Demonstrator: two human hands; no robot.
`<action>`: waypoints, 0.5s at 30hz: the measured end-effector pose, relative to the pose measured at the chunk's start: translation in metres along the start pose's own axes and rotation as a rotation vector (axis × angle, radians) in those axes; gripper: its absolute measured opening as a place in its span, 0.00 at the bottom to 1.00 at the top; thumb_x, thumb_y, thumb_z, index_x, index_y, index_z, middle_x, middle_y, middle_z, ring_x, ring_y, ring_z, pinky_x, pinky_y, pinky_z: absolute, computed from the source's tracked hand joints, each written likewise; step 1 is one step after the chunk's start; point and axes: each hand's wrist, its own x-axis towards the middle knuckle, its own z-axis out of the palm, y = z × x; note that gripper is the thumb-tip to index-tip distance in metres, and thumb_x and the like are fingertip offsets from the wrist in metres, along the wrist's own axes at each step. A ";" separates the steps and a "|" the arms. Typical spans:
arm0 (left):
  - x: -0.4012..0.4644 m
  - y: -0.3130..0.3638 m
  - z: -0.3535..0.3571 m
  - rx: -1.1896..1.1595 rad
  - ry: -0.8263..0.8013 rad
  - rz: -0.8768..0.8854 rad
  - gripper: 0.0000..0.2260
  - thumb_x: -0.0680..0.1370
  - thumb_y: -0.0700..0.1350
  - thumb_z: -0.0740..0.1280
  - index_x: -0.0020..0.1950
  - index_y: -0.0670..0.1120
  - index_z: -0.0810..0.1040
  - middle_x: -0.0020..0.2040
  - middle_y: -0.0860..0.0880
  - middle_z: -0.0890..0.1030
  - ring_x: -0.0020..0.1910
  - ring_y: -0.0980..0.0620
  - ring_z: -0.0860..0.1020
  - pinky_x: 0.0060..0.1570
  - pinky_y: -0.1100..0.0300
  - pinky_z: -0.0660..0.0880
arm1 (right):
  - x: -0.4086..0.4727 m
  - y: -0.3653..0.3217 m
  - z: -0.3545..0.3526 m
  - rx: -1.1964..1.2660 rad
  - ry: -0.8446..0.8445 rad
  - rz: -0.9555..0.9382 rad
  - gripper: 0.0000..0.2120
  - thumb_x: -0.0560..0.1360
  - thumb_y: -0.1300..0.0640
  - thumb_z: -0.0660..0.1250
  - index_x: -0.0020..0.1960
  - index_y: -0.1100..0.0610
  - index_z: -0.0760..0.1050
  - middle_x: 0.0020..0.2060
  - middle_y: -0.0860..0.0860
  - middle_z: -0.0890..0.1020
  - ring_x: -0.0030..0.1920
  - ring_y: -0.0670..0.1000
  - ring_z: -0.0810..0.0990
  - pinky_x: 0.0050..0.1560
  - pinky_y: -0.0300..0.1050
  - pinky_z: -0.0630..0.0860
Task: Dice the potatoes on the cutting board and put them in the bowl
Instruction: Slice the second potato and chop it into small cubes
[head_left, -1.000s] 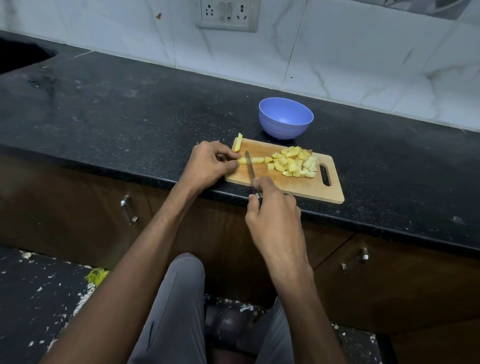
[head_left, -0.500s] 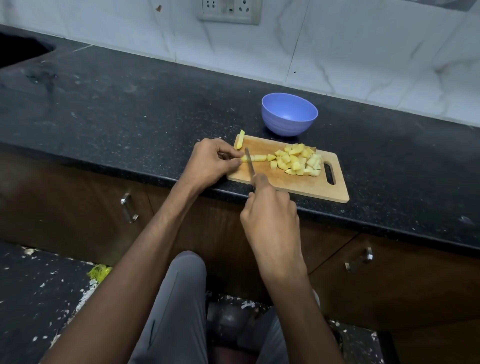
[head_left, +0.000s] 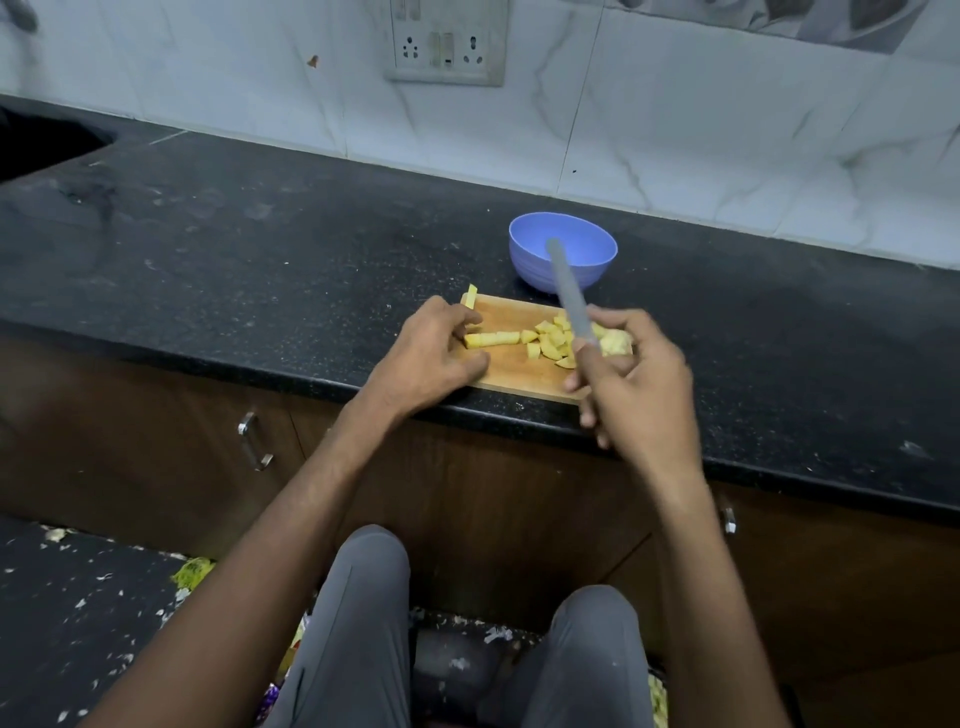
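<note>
Head cam only, looking down and forward from the wearer's own eye level.

Just the one wide-angle view, so nothing overlaps with a second camera. It faces the tiled wall (head_left: 727, 156) behind the desk (head_left: 260, 249), tilted down enough that the person's knees and the floor (head_left: 78, 623) fill the bottom. Both hands, left (head_left: 431, 353) and right (head_left: 634, 384), sit mid-frame at arm's length, pretty close. Straight lines bow a bit toward the edges from the wide lens.

My right hand (head_left: 636, 374) covers the cutting board's (head_left: 511, 371) right end and part of the potato pile (head_left: 553, 340). The knife (head_left: 569, 296) is motion-blurred, crossing the bowl (head_left: 530, 254).
</note>
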 end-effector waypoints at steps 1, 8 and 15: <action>0.001 0.001 0.002 0.030 -0.004 0.001 0.22 0.76 0.48 0.74 0.68 0.43 0.77 0.54 0.48 0.73 0.51 0.53 0.74 0.54 0.63 0.72 | 0.009 0.001 -0.006 0.042 0.038 -0.024 0.09 0.83 0.56 0.67 0.62 0.46 0.77 0.35 0.55 0.85 0.24 0.51 0.75 0.21 0.41 0.68; 0.016 0.025 0.018 0.291 -0.089 0.026 0.18 0.82 0.52 0.67 0.70 0.47 0.75 0.60 0.45 0.70 0.53 0.45 0.77 0.57 0.48 0.76 | 0.052 0.023 -0.012 0.219 0.147 -0.066 0.10 0.83 0.55 0.68 0.63 0.45 0.76 0.36 0.57 0.84 0.25 0.53 0.74 0.21 0.43 0.67; 0.020 0.026 0.019 0.379 -0.054 0.071 0.13 0.83 0.53 0.63 0.65 0.52 0.79 0.57 0.49 0.73 0.51 0.46 0.78 0.46 0.51 0.76 | 0.054 0.053 -0.010 0.375 0.142 -0.007 0.12 0.83 0.57 0.68 0.66 0.49 0.76 0.37 0.58 0.84 0.25 0.52 0.72 0.20 0.41 0.66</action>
